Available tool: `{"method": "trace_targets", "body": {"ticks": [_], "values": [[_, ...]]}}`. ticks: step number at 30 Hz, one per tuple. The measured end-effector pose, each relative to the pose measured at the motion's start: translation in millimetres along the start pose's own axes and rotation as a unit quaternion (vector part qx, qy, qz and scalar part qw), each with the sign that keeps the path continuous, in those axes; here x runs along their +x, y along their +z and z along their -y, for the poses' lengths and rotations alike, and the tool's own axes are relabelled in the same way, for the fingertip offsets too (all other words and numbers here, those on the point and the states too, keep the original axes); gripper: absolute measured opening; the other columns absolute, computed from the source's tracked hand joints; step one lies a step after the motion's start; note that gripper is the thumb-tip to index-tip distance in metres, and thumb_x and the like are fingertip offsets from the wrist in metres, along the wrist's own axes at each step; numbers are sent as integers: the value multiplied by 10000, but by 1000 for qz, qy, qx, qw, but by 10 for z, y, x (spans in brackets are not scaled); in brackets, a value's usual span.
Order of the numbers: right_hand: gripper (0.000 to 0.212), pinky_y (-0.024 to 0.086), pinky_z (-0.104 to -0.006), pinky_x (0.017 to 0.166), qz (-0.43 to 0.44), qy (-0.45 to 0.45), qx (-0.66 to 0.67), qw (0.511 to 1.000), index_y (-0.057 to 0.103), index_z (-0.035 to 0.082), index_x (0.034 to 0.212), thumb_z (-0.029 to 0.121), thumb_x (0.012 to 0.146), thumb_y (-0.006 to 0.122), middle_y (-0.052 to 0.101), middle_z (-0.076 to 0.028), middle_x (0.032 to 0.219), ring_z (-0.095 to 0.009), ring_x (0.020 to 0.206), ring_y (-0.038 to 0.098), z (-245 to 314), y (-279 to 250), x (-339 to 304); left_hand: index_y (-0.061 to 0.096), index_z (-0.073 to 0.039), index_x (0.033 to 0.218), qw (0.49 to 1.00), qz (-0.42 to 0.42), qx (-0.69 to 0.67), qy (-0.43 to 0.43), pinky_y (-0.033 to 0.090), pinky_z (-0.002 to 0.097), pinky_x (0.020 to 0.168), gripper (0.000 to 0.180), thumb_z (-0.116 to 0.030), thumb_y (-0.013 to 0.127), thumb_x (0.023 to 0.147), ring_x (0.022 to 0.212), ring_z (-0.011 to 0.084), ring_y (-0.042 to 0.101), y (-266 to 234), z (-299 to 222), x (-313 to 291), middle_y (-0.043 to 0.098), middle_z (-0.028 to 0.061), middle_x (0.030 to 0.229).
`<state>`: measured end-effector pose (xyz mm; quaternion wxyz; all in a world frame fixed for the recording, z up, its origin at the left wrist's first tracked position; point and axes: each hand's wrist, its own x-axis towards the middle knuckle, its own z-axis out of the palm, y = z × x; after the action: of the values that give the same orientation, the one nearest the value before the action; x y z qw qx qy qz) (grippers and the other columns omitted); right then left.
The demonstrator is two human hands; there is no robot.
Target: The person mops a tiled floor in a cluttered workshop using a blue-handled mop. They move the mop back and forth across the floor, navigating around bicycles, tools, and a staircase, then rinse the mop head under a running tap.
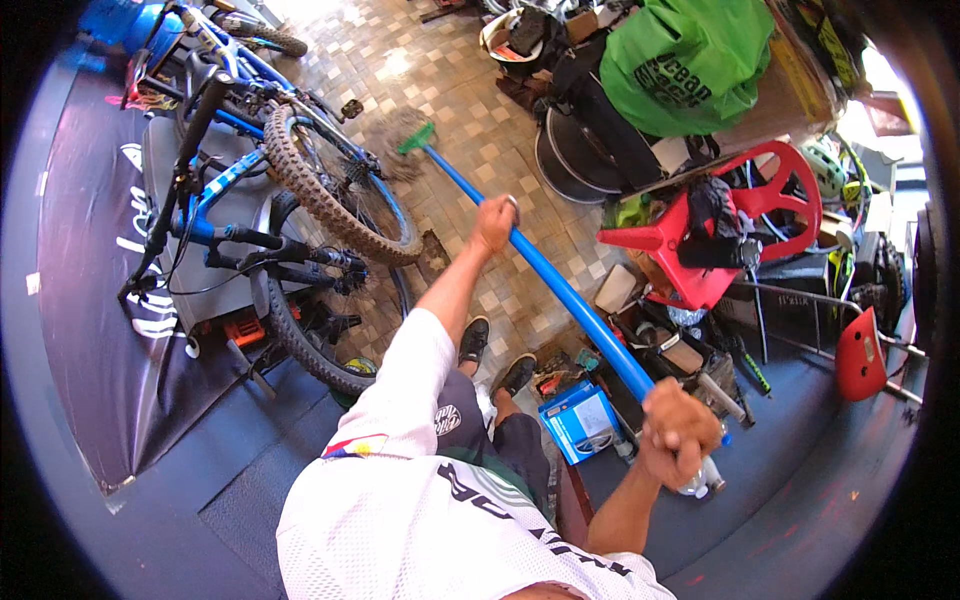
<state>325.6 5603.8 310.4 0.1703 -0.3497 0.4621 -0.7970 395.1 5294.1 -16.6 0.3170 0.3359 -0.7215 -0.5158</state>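
Note:
A string mop with a long blue pole point(575, 305) slants across the middle of the head view. My left hand point(492, 223) is wrapped round the pole partway down, with the arm stretched forward. Near the pole's upper end, my right hand point(680, 432) grips it in a closed fist. At the far end, a green clamp point(417, 138) holds the greyish mop strings point(388, 150), which lie on the tiled floor point(470, 120) close to a bicycle's rear wheel.
Blue bicycles point(215, 195) with knobbly tyres crowd the left. On the right stand a red plastic chair point(700, 240), a dark round tub point(580, 155) and a green bag point(690, 60). A blue box point(580, 422), tools and parts lie near my feet point(515, 373).

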Motion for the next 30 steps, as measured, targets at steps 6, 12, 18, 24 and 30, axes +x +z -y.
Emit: {"method": "trace_targets", "body": {"ticks": [6,12,18,24,30], "values": [[218,431,-377,591,-147,7,-2,989,559,61,738,191,909,597,526,-60,556,-183,464,482,667,-365,-203,610,-50,698,993,84,57,59,479,500,613,302,-243,497,901,605,397,616,442,-442,-414,625,185,644],[265,418,-304,496,-130,-25,-128,983,519,104,745,288,931,563,469,-7,529,-127,437,443,2656,-458,-624,641,-120,786,961,274,-19,19,473,573,636,186,-265,553,864,653,423,622,1368,-1988,-2010,641,180,706],[244,469,-333,513,-38,-78,-205,975,531,73,861,303,937,566,538,-26,616,-140,515,530,3547,60,-933,636,-80,852,824,552,-124,9,488,579,702,311,-317,468,962,737,460,640,1663,-2859,-2751,672,215,794],[198,459,-322,510,-9,-136,-202,970,541,118,810,277,887,630,555,2,617,-129,504,531,3445,148,-928,659,-76,904,788,610,-76,-37,515,560,760,341,-333,446,974,820,458,669,1331,-2808,-2511,686,235,827],[251,434,-298,501,-100,-132,-211,963,573,105,814,335,902,620,529,11,580,-128,467,501,2505,-62,-968,670,-101,848,882,471,-17,-11,532,500,698,287,-314,486,903,788,414,675,1112,-1987,-1598,680,203,805]]}}
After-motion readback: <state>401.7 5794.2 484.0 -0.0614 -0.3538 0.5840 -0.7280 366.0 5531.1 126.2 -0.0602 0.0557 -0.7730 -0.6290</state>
